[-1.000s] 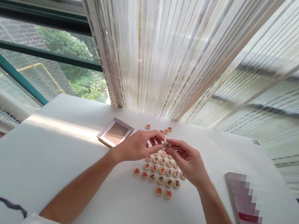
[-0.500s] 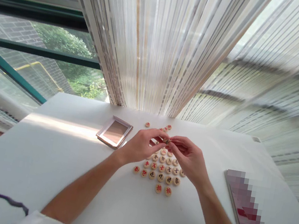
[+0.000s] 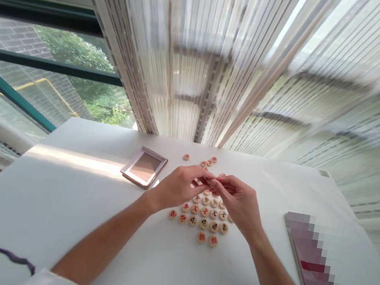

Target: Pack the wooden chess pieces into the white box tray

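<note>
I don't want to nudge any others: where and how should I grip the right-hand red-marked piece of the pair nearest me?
I'd pinch the right-hand red-marked piece by its rim, thumb and finger opposite, coming from your near right. It lies flat, so the round edge offers the hold; its left twin and the black-marked pieces beyond border other sides.

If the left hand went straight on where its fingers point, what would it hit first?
Most likely the right hand, whose fingers meet or nearly meet those of the left hand; depth and anything pinched between them can't be made out.
</note>
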The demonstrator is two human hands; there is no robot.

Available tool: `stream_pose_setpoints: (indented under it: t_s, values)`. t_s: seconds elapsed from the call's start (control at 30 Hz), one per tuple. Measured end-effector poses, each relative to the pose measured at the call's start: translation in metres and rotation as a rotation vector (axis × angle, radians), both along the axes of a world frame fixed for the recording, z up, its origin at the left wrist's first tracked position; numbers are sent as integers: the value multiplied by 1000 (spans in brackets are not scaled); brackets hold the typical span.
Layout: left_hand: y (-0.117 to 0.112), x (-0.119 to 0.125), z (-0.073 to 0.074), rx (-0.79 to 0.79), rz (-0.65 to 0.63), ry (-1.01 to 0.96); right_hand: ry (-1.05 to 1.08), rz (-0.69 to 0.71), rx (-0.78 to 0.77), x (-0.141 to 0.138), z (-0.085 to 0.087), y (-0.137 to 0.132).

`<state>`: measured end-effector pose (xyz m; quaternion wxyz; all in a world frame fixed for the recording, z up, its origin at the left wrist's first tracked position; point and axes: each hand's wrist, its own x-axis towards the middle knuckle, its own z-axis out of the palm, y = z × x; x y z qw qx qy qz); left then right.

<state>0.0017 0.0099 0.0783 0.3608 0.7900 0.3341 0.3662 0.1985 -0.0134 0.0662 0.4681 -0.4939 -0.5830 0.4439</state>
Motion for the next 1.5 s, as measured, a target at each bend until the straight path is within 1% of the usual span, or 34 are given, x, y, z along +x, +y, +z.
stream_pose_setpoints:
  t_s: [0.1, 0.23, 0.33, 0.43, 0.67, 0.9, 1.13, 1.27, 1.4, 1.5]
  values:
    - [2, -3, 0, 2, -12, 32, -27, 33, -10, 1, 1, 1]
    - [4, -8, 1, -35, -35, 65, -60, 110, -63, 5, 0, 3]
    - [6, -12, 3, -49, -31, 91, -28, 154, -105, 7, -2, 4]
    - [8, -16, 4, -60, -13, 94, 24, 160, -114, 7, -3, 5]
    - [10, -19, 6, -165, -16, 32, 67, 191, -22, 5, 1, 2]
    - [8, -14, 7, -203, 6, 16, 24, 136, 59, 1, 2, -1]
    - [10, -19, 7, -283, 37, 11, -37, 161, 85, 0, 5, -3]
    - [15, -29, 9, -349, 20, 123, -61, 148, 91, 2, 7, -2]
    - [23, -42, 9, -401, -2, 321, -87, 135, 86, 3, 8, -1]
    - [29, -49, 4, -424, -57, 489, -91, 128, 83, 4, 8, -1]
